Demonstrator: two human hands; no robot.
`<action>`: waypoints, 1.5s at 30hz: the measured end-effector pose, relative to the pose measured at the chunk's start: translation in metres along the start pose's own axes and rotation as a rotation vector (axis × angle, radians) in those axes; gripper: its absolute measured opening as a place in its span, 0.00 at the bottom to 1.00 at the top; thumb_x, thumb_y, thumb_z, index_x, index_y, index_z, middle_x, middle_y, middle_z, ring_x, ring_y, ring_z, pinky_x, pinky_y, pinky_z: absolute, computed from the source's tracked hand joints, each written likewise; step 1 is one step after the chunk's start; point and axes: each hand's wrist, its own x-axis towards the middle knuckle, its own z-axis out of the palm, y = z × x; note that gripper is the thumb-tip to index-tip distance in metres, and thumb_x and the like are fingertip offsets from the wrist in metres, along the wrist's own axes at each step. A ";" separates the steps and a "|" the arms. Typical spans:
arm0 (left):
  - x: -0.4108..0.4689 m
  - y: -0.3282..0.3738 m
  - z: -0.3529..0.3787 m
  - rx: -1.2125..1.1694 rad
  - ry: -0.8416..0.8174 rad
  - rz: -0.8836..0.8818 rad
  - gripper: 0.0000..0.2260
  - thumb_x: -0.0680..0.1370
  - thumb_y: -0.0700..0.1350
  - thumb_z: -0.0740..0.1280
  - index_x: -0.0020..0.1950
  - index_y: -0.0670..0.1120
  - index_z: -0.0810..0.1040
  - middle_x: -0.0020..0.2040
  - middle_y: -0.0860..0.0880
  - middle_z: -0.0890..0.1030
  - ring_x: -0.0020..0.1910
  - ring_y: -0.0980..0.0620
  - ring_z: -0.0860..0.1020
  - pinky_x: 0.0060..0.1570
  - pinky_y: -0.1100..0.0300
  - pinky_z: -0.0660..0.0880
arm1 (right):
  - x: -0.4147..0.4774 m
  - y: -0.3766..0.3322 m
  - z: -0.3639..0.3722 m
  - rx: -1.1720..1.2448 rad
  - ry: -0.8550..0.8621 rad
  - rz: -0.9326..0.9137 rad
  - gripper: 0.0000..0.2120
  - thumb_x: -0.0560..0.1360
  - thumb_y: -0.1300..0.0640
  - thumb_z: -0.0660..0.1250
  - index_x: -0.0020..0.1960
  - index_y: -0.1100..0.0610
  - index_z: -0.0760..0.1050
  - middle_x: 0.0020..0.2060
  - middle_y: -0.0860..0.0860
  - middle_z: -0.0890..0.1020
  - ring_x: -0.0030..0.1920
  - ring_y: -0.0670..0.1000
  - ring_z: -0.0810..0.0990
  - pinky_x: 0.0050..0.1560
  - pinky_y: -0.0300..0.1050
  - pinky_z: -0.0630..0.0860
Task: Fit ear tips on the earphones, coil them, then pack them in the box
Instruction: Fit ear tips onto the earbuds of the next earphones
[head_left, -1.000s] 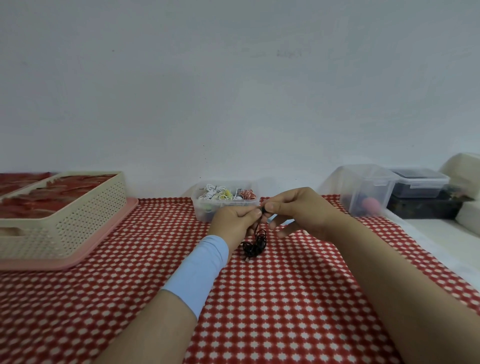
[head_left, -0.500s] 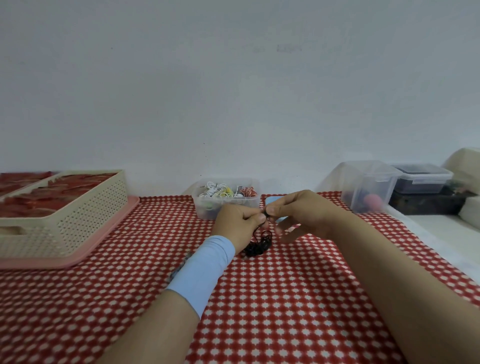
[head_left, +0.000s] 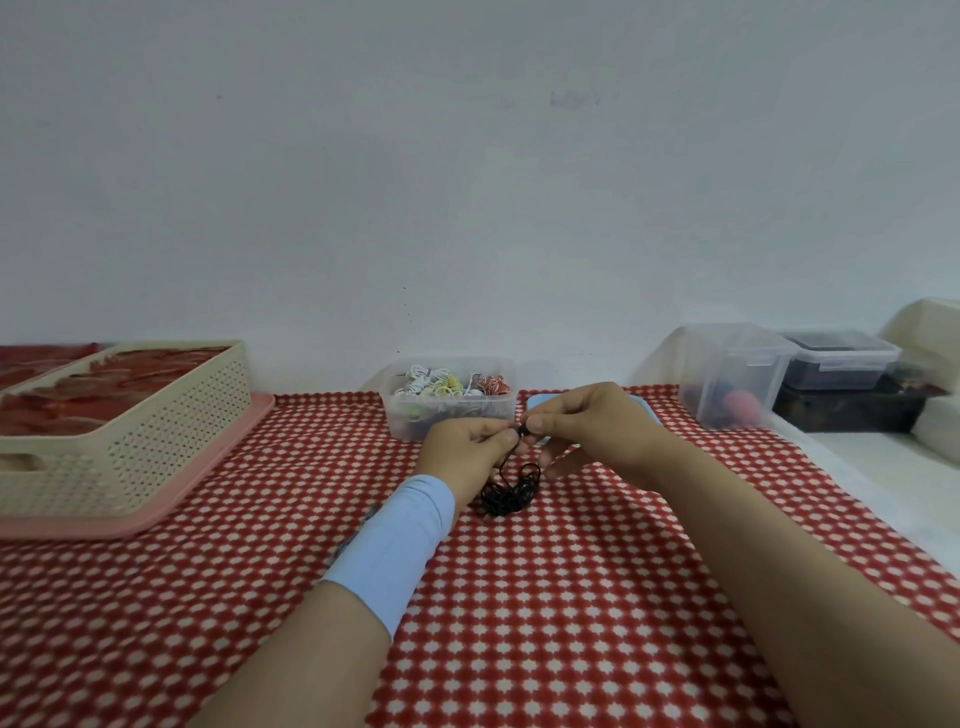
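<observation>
A pair of black earphones (head_left: 511, 488) hangs in a loose tangle between my hands, its lower loops touching the red checked cloth. My left hand (head_left: 465, 452) pinches the cable near its top, fingers curled. My right hand (head_left: 587, 431) pinches a small black earbud or tip at the fingertips, right against the left thumb. Which small part it is I cannot tell. A light blue box (head_left: 540, 402) lies flat behind my right hand, mostly hidden by it.
A clear tub (head_left: 449, 418) of white, yellow and red earphones stands just behind my hands. A cream perforated basket (head_left: 130, 447) on a pink tray (head_left: 228, 441) sits at the left. Clear lidded containers (head_left: 732, 374) and a dark box (head_left: 852, 410) stand at the right.
Both hands stay together, pinching the earphones. The hanging cable bundle has dropped slightly lower and spread onto the cloth.
</observation>
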 end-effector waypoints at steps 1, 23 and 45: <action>0.000 0.000 -0.001 -0.003 -0.003 0.006 0.09 0.79 0.42 0.68 0.57 0.48 0.84 0.42 0.56 0.86 0.35 0.68 0.79 0.36 0.71 0.72 | 0.000 0.000 0.000 0.006 -0.012 -0.002 0.04 0.77 0.63 0.72 0.48 0.62 0.86 0.42 0.60 0.87 0.35 0.53 0.83 0.38 0.49 0.84; -0.004 0.005 -0.004 0.081 -0.014 0.047 0.09 0.79 0.44 0.68 0.58 0.50 0.84 0.41 0.59 0.85 0.31 0.67 0.76 0.37 0.76 0.73 | 0.000 0.005 -0.002 0.148 -0.061 0.080 0.05 0.78 0.63 0.70 0.51 0.62 0.84 0.41 0.57 0.86 0.39 0.51 0.85 0.35 0.46 0.83; -0.006 0.013 -0.006 0.160 -0.045 0.106 0.08 0.79 0.43 0.67 0.53 0.51 0.85 0.41 0.58 0.85 0.40 0.66 0.79 0.54 0.64 0.75 | 0.000 0.000 -0.003 0.117 -0.100 0.140 0.07 0.79 0.59 0.70 0.51 0.59 0.86 0.45 0.57 0.87 0.40 0.53 0.85 0.36 0.49 0.83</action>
